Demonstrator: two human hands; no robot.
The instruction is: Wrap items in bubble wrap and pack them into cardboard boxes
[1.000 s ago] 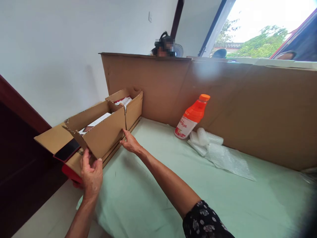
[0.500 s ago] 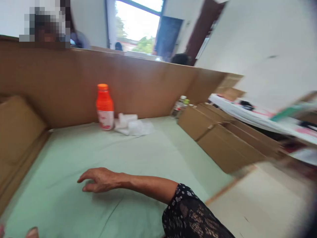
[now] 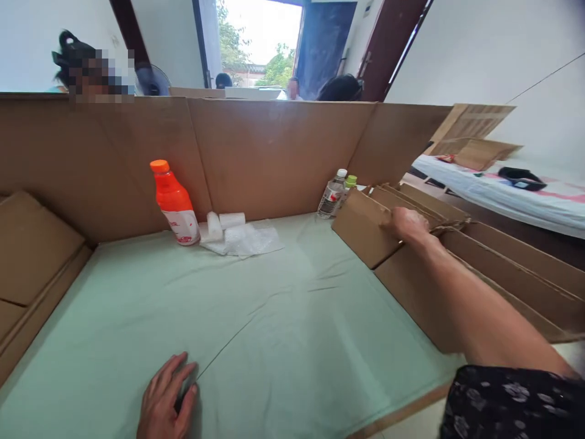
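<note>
One empty-looking left hand (image 3: 165,401), fingers loosely spread, lies at the frame's lower left by the green cloth (image 3: 297,341), perhaps for support; at right, the right hand (image 3: 408,223) meets the cardboard box (image 3: 361,224), its grip hidden.

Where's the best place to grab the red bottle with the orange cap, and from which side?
Probably around the tapered shoulder below the orange cap, with the left hand coming from the near left. The red bottle narrows there; the cardboard panel stands behind it and bubble wrap lies beside its base on the right.
</note>
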